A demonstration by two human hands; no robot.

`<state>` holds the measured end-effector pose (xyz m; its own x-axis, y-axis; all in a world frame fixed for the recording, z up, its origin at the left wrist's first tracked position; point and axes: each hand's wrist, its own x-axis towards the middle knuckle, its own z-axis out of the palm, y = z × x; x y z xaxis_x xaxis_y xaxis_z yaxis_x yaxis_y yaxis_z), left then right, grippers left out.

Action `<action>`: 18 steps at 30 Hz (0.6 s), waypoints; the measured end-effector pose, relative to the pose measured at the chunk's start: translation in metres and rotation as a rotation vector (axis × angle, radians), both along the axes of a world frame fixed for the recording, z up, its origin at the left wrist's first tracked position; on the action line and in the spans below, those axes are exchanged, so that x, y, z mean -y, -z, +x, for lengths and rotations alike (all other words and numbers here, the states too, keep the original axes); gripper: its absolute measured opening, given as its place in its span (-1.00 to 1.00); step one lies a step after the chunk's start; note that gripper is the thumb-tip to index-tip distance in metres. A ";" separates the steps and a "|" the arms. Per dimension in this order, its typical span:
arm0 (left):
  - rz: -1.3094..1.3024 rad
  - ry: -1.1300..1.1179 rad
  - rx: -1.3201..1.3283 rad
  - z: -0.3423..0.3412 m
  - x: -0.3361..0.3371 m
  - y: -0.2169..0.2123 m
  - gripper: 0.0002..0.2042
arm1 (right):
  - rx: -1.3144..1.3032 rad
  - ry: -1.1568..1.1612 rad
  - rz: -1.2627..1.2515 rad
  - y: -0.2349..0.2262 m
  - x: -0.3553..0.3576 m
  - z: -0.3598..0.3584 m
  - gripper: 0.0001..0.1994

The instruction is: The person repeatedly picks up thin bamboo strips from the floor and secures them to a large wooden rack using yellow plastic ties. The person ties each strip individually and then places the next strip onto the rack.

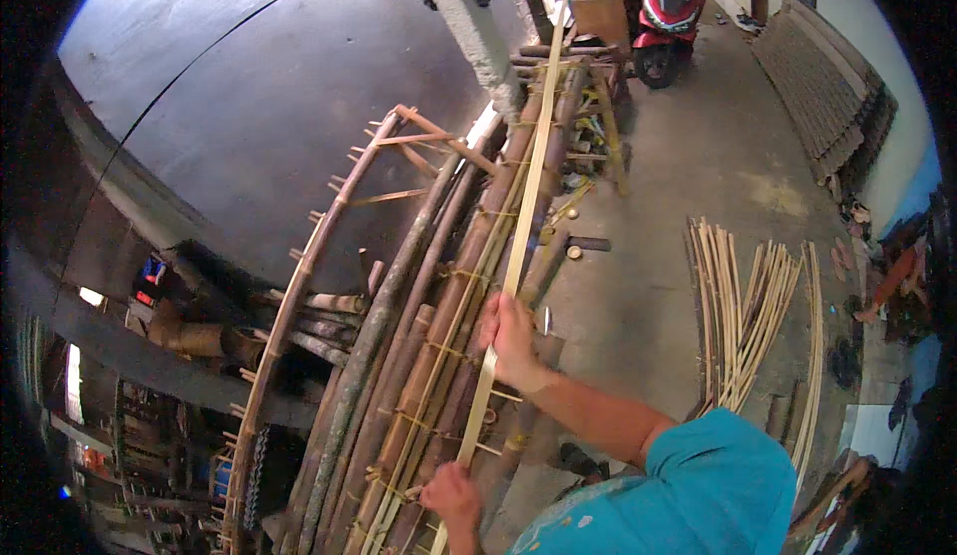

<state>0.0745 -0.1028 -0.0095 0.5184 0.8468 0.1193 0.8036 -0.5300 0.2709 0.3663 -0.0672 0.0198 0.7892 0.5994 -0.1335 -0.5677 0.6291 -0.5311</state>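
Note:
A long, pale, flat bamboo strip [529, 186] runs from close to me up toward the far end of the room, over a row of bamboo poles. My right hand [511, 338] is closed around the strip near the middle of the view. Lower down, my left hand [454, 500] is closed at the strip's near part; it is slightly blurred and its fingers are partly hidden. Beneath the strip, brown bamboo poles [419, 381] lie side by side, with yellowish ties around them.
A curved bamboo ladder-like frame [314, 241] stands left of the poles. On the floor at right lies a fan of thin bamboo sticks [743, 306]. Stacked corrugated sheets [822, 87] lean by the right wall. A red motorbike [668, 17] is parked at the back.

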 end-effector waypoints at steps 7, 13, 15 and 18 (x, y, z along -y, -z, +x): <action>-0.142 -0.770 -0.328 -0.167 -0.069 0.002 -0.48 | 0.140 -0.466 -0.173 0.075 -0.052 -0.159 -0.70; 0.168 -0.651 -0.363 -0.225 -0.101 0.025 -0.51 | 0.481 -1.288 -0.415 0.089 -0.027 -0.145 -0.52; 0.059 -0.710 -0.426 -0.201 -0.097 0.025 -0.58 | 0.647 -1.448 -0.447 0.086 -0.012 -0.104 -0.52; 0.317 -0.708 -0.346 -0.191 -0.110 0.060 -0.64 | 0.808 -1.444 -0.476 0.091 0.009 -0.041 -0.54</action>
<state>-0.1168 0.0072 -0.0699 -0.0704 0.9384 0.3383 0.9845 0.1199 -0.1278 0.3249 -0.0761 -0.0709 -0.3597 0.8576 -0.3675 -0.0039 -0.3953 -0.9186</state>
